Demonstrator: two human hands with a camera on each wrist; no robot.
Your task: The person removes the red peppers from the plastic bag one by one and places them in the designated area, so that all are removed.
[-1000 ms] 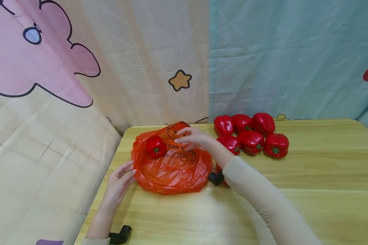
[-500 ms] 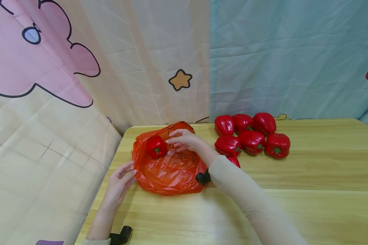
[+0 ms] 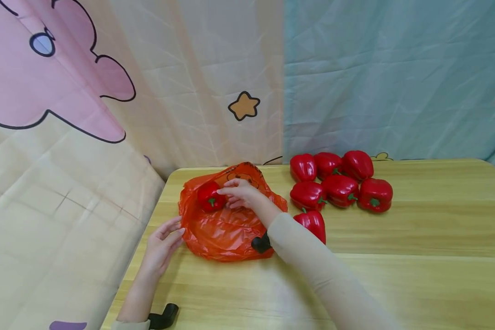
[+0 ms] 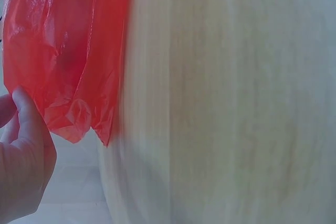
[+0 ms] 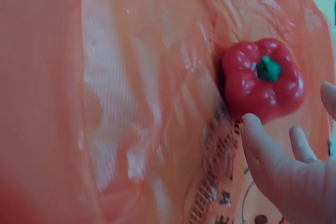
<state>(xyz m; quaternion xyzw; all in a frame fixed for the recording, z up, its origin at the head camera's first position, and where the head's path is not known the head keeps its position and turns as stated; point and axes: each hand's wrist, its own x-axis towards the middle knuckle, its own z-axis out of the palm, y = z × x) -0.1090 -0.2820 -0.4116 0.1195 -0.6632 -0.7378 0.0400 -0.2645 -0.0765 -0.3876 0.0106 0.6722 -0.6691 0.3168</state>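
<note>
An orange-red plastic bag (image 3: pixel 227 238) lies spread with its mouth open at the left of the table. Inside it, toward the back left, is a red bell pepper (image 3: pixel 208 198) with a green stem. My left hand (image 3: pixel 162 247) pinches the bag's left edge between thumb and fingers, also seen at the side of the bag (image 4: pixel 68 61) in the left wrist view. My right hand (image 3: pixel 241 195) is over the bag, fingers spread, right beside the pepper. In the right wrist view its fingertips are close to the pepper (image 5: pixel 262 85); whether they touch it I cannot tell.
Several more red bell peppers (image 3: pixel 340 190) stand grouped right of the bag at the table's back. One pepper (image 3: pixel 312 223) sits nearer, partly behind my right sleeve. The wooden table (image 3: pixel 437 229) meets a printed cloth (image 3: pixel 379 82) at its back edge.
My right hand has moved left and slightly down, from above the bag's middle to beside the pepper in it. My left hand has stayed at the bag's edge.
</note>
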